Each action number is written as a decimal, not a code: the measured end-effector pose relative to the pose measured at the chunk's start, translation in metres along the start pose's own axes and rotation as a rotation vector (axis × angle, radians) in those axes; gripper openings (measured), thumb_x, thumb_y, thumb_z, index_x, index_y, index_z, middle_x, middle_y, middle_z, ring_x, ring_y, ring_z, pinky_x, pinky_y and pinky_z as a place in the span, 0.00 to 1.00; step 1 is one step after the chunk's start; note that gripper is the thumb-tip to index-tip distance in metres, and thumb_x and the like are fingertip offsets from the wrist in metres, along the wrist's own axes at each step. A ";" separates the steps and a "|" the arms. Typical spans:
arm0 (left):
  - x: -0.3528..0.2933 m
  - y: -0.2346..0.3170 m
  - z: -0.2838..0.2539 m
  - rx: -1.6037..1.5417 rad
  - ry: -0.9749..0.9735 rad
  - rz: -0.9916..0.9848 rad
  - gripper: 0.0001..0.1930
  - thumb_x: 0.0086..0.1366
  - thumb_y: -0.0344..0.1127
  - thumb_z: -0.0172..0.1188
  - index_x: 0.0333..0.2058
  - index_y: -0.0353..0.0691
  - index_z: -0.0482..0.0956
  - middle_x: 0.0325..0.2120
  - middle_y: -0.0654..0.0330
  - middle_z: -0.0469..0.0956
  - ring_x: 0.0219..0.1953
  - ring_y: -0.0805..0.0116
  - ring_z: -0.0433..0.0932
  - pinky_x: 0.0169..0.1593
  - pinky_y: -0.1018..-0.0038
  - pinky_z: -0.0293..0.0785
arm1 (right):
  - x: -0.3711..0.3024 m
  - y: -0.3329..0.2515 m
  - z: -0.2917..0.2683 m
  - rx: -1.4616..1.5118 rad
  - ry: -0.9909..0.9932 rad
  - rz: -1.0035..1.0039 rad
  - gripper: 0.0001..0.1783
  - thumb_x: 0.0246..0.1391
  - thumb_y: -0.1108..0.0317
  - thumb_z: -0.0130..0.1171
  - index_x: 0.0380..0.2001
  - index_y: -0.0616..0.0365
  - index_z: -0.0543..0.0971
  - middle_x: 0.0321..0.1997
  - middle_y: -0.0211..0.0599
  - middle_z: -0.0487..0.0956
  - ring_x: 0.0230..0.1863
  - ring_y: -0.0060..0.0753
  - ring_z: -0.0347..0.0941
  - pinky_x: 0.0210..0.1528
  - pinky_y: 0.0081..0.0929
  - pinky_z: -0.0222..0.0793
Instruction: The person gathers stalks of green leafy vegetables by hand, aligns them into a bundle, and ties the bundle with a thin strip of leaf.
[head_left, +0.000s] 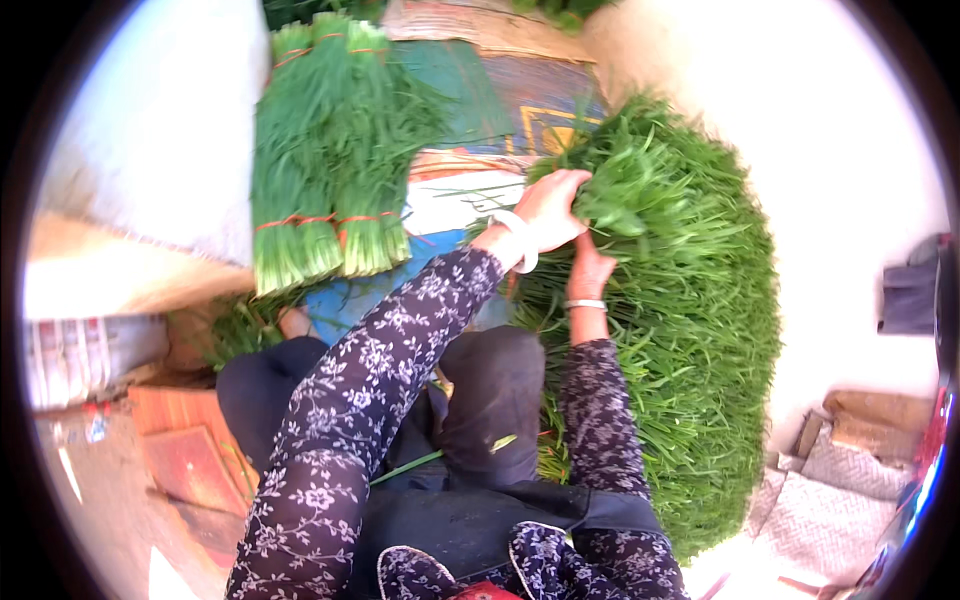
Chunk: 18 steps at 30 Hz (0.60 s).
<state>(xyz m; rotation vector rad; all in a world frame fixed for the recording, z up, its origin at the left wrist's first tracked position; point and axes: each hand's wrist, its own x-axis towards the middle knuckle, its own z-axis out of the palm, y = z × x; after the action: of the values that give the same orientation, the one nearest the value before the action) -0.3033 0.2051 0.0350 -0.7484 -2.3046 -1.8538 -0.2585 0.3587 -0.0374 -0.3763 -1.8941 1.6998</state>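
Observation:
A bunch of garlic chives, long, flat and green, lies at the top of a big leafy heap on my right. My left hand, with a white bangle at the wrist, reaches across and closes on the near end of this bunch. Just below it, my right hand, wearing a thin bangle, is closed against the same leaves with its thumb up. Its other fingers are mostly hidden by the greens. The large heap of chives spreads along my right side.
Several tied chive bundles with red bands lie at the far left. Beneath them are flattened sacks and a blue sheet. A pale wall rises at right. Folded woven sacks lie at lower right, and a reddish board at lower left.

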 end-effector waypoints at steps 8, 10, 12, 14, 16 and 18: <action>-0.026 -0.032 0.009 -0.079 -0.131 -0.092 0.45 0.50 0.31 0.68 0.67 0.39 0.59 0.64 0.44 0.64 0.67 0.52 0.62 0.69 0.64 0.58 | 0.002 0.088 -0.062 0.008 0.071 0.399 0.39 0.42 0.65 0.78 0.57 0.68 0.73 0.56 0.40 0.78 0.53 0.32 0.73 0.60 0.31 0.67; -0.033 -0.047 -0.013 -0.188 -0.132 -0.170 0.43 0.52 0.29 0.68 0.67 0.37 0.60 0.64 0.48 0.65 0.67 0.60 0.61 0.68 0.66 0.58 | 0.005 0.068 -0.054 -0.090 0.124 0.508 0.41 0.42 0.62 0.78 0.56 0.69 0.71 0.52 0.42 0.79 0.51 0.37 0.75 0.54 0.36 0.71; -0.041 -0.038 -0.039 -0.205 -0.138 -0.283 0.41 0.53 0.29 0.68 0.66 0.37 0.62 0.60 0.49 0.68 0.57 0.59 0.70 0.61 0.65 0.69 | 0.009 0.052 -0.064 -0.192 0.102 0.592 0.46 0.42 0.55 0.77 0.57 0.72 0.67 0.46 0.46 0.81 0.47 0.47 0.79 0.42 0.47 0.79; -0.056 -0.048 -0.070 -0.271 -0.103 -0.426 0.37 0.56 0.30 0.68 0.64 0.37 0.64 0.57 0.50 0.70 0.51 0.63 0.73 0.53 0.66 0.76 | 0.023 0.035 -0.086 -0.251 -0.062 0.825 0.47 0.44 0.57 0.75 0.60 0.73 0.63 0.46 0.50 0.80 0.46 0.47 0.79 0.37 0.44 0.81; -0.075 -0.035 -0.112 -0.272 0.014 -0.422 0.33 0.58 0.32 0.68 0.61 0.35 0.68 0.52 0.51 0.74 0.47 0.65 0.76 0.48 0.69 0.78 | 0.021 -0.007 -0.098 -0.056 -0.083 0.761 0.44 0.47 0.63 0.72 0.60 0.72 0.60 0.45 0.54 0.80 0.40 0.44 0.81 0.33 0.38 0.84; -0.088 -0.003 -0.152 -0.258 0.112 -0.522 0.29 0.62 0.34 0.63 0.61 0.36 0.67 0.52 0.53 0.75 0.48 0.67 0.78 0.49 0.72 0.76 | 0.013 -0.075 -0.099 -0.214 0.019 0.310 0.40 0.49 0.71 0.68 0.61 0.73 0.59 0.41 0.52 0.79 0.34 0.35 0.79 0.32 0.32 0.84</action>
<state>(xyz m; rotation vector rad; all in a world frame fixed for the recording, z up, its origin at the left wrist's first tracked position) -0.2623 0.0347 0.0397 -0.0424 -2.3721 -2.3603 -0.2002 0.4347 0.0425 -0.8035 -2.0951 1.6757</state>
